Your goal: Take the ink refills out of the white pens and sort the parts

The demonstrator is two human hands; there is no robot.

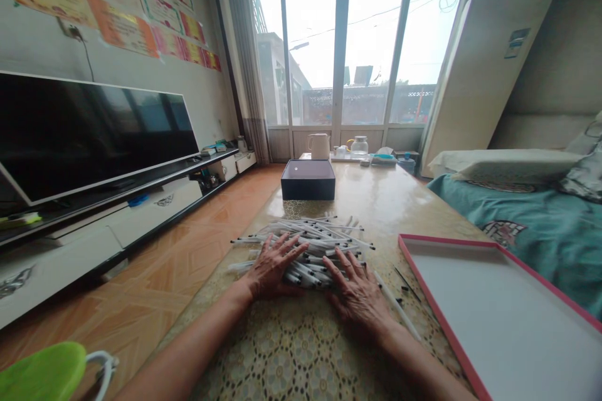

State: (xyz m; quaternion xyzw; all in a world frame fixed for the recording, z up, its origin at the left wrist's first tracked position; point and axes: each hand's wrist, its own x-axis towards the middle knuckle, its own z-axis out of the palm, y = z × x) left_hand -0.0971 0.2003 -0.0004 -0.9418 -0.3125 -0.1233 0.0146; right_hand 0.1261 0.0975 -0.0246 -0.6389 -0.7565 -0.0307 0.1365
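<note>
A loose pile of thin white tubes with black ends, which look like pens or pen refills [324, 241], lies on the patterned table [291, 351]. My left hand [275, 266] rests on the pile's near left side, fingers spread. At the near right side of the pile is my right hand [357, 291], its fingers also apart and touching the tubes. Neither hand grips anything that I can see. Beside my right wrist lies a single white tube [399, 307], with small black pieces [404, 289] and a thin dark stick [407, 282] close by.
Beyond the pile stands an open dark box [308, 188]. A shallow white tray with a pink rim [446, 239] lies at the right. A beige jug [318, 146], a glass jar [360, 145] and a tissue pack [384, 156] stand at the far end. A green stool [44, 369] is at lower left.
</note>
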